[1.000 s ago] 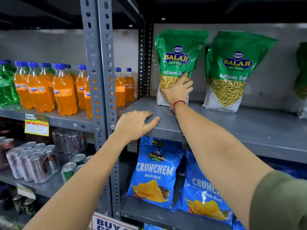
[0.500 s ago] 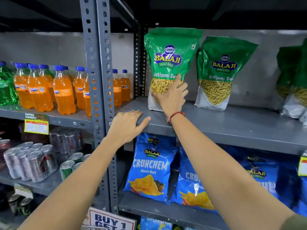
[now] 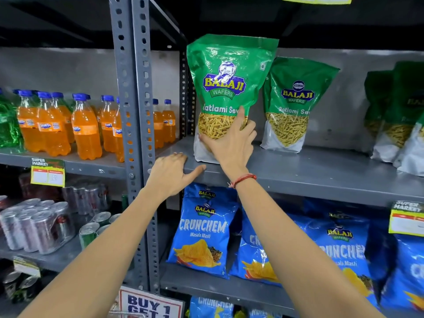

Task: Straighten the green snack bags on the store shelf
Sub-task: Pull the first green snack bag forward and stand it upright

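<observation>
Three groups of green snack bags stand on the grey shelf (image 3: 321, 177). The leftmost green bag (image 3: 227, 74) stands upright near the shelf's front edge, and my right hand (image 3: 229, 143) grips its lower part with spread fingers. A second green bag (image 3: 296, 92) leans against the back wall to its right. More green bags (image 3: 394, 111) cluster at the far right, overlapping each other. My left hand (image 3: 172, 173) rests palm down on the shelf's front edge, left of the held bag, holding nothing.
A perforated grey upright post (image 3: 135, 111) stands just left of my hands. Orange soda bottles (image 3: 85, 127) fill the shelf to the left, cans (image 3: 34, 226) below them. Blue chip bags (image 3: 204, 232) sit on the shelf underneath. Yellow price tags (image 3: 406, 219) hang on shelf edges.
My right hand has drawn the leftmost green bag forward from the back wall toward the shelf's front edge. My left hand stays on the edge. The view has shifted right.
</observation>
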Demonstrator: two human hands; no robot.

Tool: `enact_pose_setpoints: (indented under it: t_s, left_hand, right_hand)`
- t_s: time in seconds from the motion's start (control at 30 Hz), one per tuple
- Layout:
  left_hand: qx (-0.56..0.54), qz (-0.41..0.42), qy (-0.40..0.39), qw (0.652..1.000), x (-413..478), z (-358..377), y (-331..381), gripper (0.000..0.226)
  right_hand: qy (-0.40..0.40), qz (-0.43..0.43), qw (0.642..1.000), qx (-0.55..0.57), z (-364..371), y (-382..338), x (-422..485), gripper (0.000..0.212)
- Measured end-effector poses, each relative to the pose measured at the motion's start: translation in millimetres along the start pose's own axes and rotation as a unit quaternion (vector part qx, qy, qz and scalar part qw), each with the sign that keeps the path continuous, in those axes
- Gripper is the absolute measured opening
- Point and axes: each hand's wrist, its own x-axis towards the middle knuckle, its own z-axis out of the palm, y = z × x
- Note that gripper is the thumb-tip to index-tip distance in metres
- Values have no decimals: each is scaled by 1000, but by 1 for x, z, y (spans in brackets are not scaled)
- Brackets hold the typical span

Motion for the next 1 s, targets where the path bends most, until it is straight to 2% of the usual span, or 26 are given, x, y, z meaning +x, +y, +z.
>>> enact_pose_setpoints:
  t_s: [0.1,0.2,0.4,0.67,0.77,0.9,1.0]
  left_hand:
    - [-15,5,14,1000,0,1,-2,80]
    - [-36,10,30,999,0,1,-2,72]
    - [-44,12,42,998,-1,0,0,75]
    - [-67,-7,58,996,0,2,3,68]
    - [-117,-23,109,987,-6,4,10,60]
    - [-178,-82,242,950,-21,4,44,46]
    - [-191,-31,273,942,-16,3,88,35]
  right_hand:
    - [-3,-1,1000,3,-5,-2,-5,113]
    - [-4,-4,1000,8,-10,-3,-9,114]
    - [1,-18,1000,7,-18,-3,-18,114]
    - [-16,-27,999,-8,-24,-3,-20,114]
    - [-16,-40,999,13,-33,6,-17,107]
    - [18,-32,997,62,-49,33,4,89]
    - [59,-19,997,41,-60,67,33,80]
